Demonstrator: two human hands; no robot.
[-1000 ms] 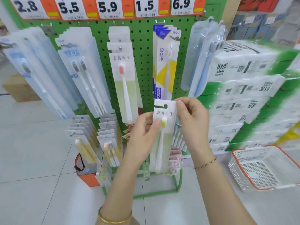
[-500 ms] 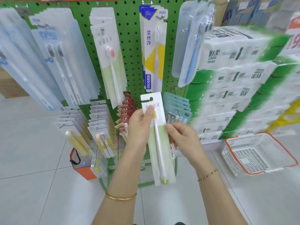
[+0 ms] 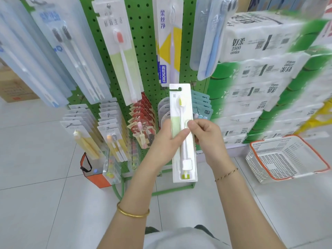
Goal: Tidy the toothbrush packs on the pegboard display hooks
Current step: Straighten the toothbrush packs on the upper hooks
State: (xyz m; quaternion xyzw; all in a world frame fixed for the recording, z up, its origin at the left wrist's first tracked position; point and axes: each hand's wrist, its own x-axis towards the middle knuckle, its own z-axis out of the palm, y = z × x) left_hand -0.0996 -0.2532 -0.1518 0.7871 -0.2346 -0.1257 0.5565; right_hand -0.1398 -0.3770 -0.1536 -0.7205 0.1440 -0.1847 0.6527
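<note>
You hold the toothbrush pack [image 3: 181, 112] upright before the pegboard [image 3: 145, 42], with the fingers of your left hand [image 3: 167, 142] and right hand [image 3: 208, 139] pinching its middle. It's a white card with a pale green panel and a brush with yellow-green bristles. A hung pack [image 3: 168, 51] on the pegboard reads "FROG".

A shop is shown: packaged toothbrushes [image 3: 124, 56] are hung on a green pegboard [image 3: 143, 42], with stacked tissue packs [image 3: 260, 69] and a shopping basket [image 3: 285, 159] alongside.

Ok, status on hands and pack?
Left hand and right hand both pinch the pack. Pack upright, off any hook, before the pegboard. Nothing blocking.
</note>
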